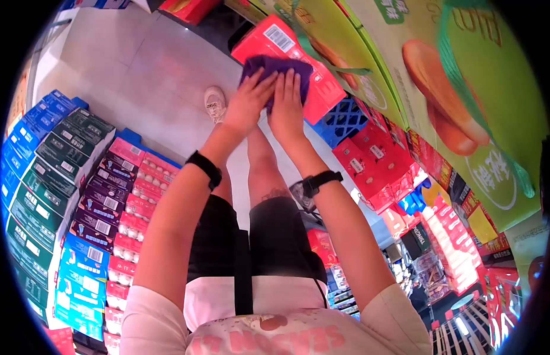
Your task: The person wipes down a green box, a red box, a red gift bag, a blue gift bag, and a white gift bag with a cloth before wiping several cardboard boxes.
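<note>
Down a shop aisle of pale tiles (121, 47), between stacks of boxed goods (130, 231), reaches forward and low. Lays left hand (245, 103) and right hand (285, 110) side by side on a purple cloth (277, 63), seemingly to spread pressure evenly across it. Shows straight fingers on top of the cloth rather than clenched fists; cannot tell of any pinch underneath, with thumbs hidden. Rests the cloth over a red box (328, 92), likely touching, apparently for a firm backing. Just beyond, at right, large green cartons (511, 89) with cord handles (526, 187), probably for carrying; near the box's lower end, a blue lattice crate (344, 121), perhaps as a base for goods. At left, dark green boxes (44, 204) and bright blue boxes (80, 278) in tight rows, likely for steady stacking.
</note>
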The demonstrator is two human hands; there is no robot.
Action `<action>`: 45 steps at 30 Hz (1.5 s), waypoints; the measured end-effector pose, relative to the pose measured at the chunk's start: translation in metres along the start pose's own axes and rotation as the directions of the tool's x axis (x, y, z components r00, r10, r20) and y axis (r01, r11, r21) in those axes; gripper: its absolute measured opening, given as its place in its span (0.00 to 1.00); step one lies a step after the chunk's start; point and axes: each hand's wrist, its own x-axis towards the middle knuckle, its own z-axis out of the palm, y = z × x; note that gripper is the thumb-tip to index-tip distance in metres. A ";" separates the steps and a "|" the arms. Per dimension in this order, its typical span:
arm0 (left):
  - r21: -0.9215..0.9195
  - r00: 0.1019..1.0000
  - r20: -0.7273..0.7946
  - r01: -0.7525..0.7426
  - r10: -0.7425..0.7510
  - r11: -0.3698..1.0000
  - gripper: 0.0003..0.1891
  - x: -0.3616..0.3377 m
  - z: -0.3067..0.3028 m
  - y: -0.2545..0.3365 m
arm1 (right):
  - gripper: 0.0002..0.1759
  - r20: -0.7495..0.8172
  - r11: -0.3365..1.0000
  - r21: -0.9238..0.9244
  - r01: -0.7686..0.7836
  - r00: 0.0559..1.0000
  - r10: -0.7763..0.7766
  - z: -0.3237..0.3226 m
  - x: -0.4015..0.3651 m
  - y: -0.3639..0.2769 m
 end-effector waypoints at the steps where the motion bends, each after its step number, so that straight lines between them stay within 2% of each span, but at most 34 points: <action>1: -0.055 1.000 -0.012 0.008 -0.009 0.998 0.30 -0.007 0.004 0.005 | 0.40 0.035 0.999 -0.039 0.009 0.999 -0.008 0.000 -0.009 0.004; 2: -0.052 1.000 -0.020 0.021 -0.022 0.998 0.30 -0.013 0.007 0.009 | 0.40 0.069 0.997 -0.076 0.021 0.997 -0.016 0.002 -0.014 0.008; 3: -0.139 0.998 -0.025 0.047 -0.051 0.989 0.29 -0.017 0.008 0.012 | 0.37 -0.001 0.982 -0.177 0.070 0.997 -0.072 0.008 -0.015 0.014; 5: -0.280 0.994 -0.041 0.089 -0.105 0.956 0.28 -0.020 0.000 0.018 | 0.33 0.010 0.986 -0.145 0.078 0.997 -0.077 -0.003 -0.008 0.013; 6: -0.270 0.991 -0.063 0.097 -0.118 0.958 0.28 -0.020 -0.005 0.020 | 0.29 0.018 0.991 -0.117 0.070 0.998 -0.068 -0.009 -0.003 0.012; 8: -0.439 0.965 -0.117 0.162 -0.236 0.884 0.26 -0.023 -0.014 0.020 | 0.25 -0.028 0.985 -0.105 0.139 0.989 -0.143 -0.012 0.008 0.010; 9: -0.426 0.956 -0.150 0.167 -0.251 0.889 0.26 -0.026 -0.024 0.019 | 0.23 -0.004 0.974 -0.096 0.205 0.978 -0.206 -0.013 0.010 0.007; 10: -0.474 0.948 -0.083 0.234 -0.307 0.849 0.24 -0.032 -0.035 0.018 | 0.22 0.019 0.957 -0.084 0.277 0.961 -0.276 -0.018 0.015 -0.003; 12: -0.503 0.923 0.022 0.343 -0.384 0.794 0.19 -0.046 -0.060 0.013 | 0.17 0.324 0.986 0.052 0.156 0.932 -0.164 -0.030 0.026 -0.034; 13: -0.487 0.911 0.064 0.385 -0.408 0.784 0.17 -0.057 -0.065 0.008 | 0.16 0.450 0.984 0.113 0.141 0.875 -0.177 -0.021 0.022 -0.038; 14: -0.386 0.895 0.128 0.441 -0.427 0.810 0.13 -0.075 -0.061 0.002 | 0.16 0.567 0.977 0.170 0.127 0.799 -0.202 -0.009 0.019 -0.043; 15: -0.355 0.842 0.236 0.540 -0.486 0.763 0.12 -0.092 -0.072 0.000 | 0.16 0.658 0.967 0.145 0.209 0.710 -0.252 -0.014 0.021 -0.063; 16: -0.344 0.816 0.307 0.575 -0.490 0.742 0.12 -0.106 -0.124 0.012 | 0.17 0.738 0.949 0.121 0.292 0.613 -0.283 -0.018 0.022 -0.083; 17: -0.341 0.807 0.162 0.586 -0.568 0.735 0.12 -0.128 -0.108 0.006 | 0.17 0.727 0.935 0.198 0.293 0.596 -0.341 -0.020 0.022 -0.105; 20: -0.508 0.766 0.074 0.580 -0.638 0.637 0.16 -0.190 -0.118 -0.003 | 0.17 0.740 0.882 0.298 0.366 0.495 -0.455 -0.021 0.021 -0.164; 23: -0.642 0.728 -0.061 0.495 -0.683 0.585 0.19 -0.244 -0.169 0.003 | 0.21 0.797 0.802 0.367 0.472 0.285 -0.533 -0.018 0.022 -0.228; 24: -0.547 0.751 -0.075 0.519 -0.656 0.657 0.19 -0.259 -0.203 0.012 | 0.23 0.816 0.761 0.371 0.532 0.204 -0.541 -0.021 0.022 -0.255; 25: -0.525 0.709 0.008 0.603 -0.706 0.600 0.20 -0.272 -0.218 0.014 | 0.25 0.807 0.731 0.368 0.574 0.193 -0.558 -0.025 0.020 -0.279; 26: -0.594 0.635 -0.171 0.544 -0.753 0.593 0.17 -0.286 -0.229 0.021 | 0.27 0.800 0.701 0.367 0.611 0.178 -0.574 -0.027 0.020 -0.305; 27: -0.564 0.596 -0.194 0.582 -0.779 0.585 0.16 -0.297 -0.234 0.021 | 0.29 0.830 0.707 0.327 0.627 0.168 -0.532 -0.040 0.019 -0.337; 29: -0.520 0.544 -0.249 0.624 -0.802 0.584 0.15 -0.313 -0.244 0.013 | 0.30 0.764 0.650 0.350 0.674 0.196 -0.615 -0.048 0.018 -0.373; 30: -0.547 0.539 -0.328 0.561 -0.776 0.621 0.18 -0.318 -0.252 0.010 | 0.30 0.715 0.624 0.361 0.693 0.224 -0.662 -0.053 0.019 -0.388; 31: -0.565 0.534 -0.402 0.494 -0.743 0.661 0.22 -0.321 -0.255 0.004 | 0.31 0.721 0.619 0.381 0.687 0.199 -0.664 -0.067 0.021 -0.409; 32: -0.556 0.527 -0.336 0.558 -0.781 0.616 0.20 -0.318 -0.255 -0.014 | 0.31 0.695 0.599 0.387 0.701 0.205 -0.689 -0.068 0.030 -0.420; 34: -0.552 0.531 -0.407 0.505 -0.743 0.663 0.19 -0.308 -0.290 -0.024 | 0.31 0.721 0.660 0.474 0.583 0.174 -0.671 -0.069 0.056 -0.429; 35: -0.499 0.498 -0.384 0.596 -0.778 0.628 0.18 -0.304 -0.345 0.002 | 0.31 0.700 0.636 0.479 0.605 0.175 -0.693 -0.077 0.071 -0.441; 38: -0.374 0.523 -0.486 0.599 -0.700 0.708 0.18 -0.289 -0.388 -0.030 | 0.30 0.608 0.588 0.573 0.572 0.185 -0.772 -0.105 0.101 -0.476; 39: -0.355 0.513 -0.598 0.519 -0.615 0.778 0.21 -0.285 -0.386 -0.059 | 0.30 0.518 0.560 0.616 0.554 0.250 -0.818 -0.106 0.114 -0.487; 40: -0.347 0.494 -0.621 0.523 -0.609 0.778 0.21 -0.280 -0.409 -0.067 | 0.31 0.424 0.525 0.658 0.540 0.310 -0.851 -0.111 0.126 -0.501; 41: -0.221 0.456 -0.711 0.577 -0.535 0.786 0.22 -0.278 -0.431 -0.074 | 0.31 0.425 0.551 0.690 0.470 0.354 -0.833 -0.114 0.134 -0.517; 42: -0.098 0.417 -0.792 0.635 -0.446 0.766 0.23 -0.274 -0.460 -0.078 | 0.32 0.300 0.408 0.748 0.523 0.282 -0.911 -0.087 0.157 -0.526; 43: -0.100 0.381 -0.816 0.647 -0.435 0.756 0.23 -0.270 -0.489 -0.079 | 0.32 0.270 0.351 0.842 0.411 0.243 -0.932 -0.099 0.165 -0.552; 44: -0.020 0.312 -0.874 0.741 -0.371 0.671 0.22 -0.269 -0.522 -0.074 | 0.32 0.242 0.292 0.913 0.283 0.201 -0.949 -0.122 0.163 -0.582; 45: 0.039 0.248 -0.920 0.829 -0.304 0.558 0.22 -0.270 -0.556 -0.064 | 0.32 0.161 0.214 0.893 0.395 0.162 -0.974 -0.142 0.168 -0.620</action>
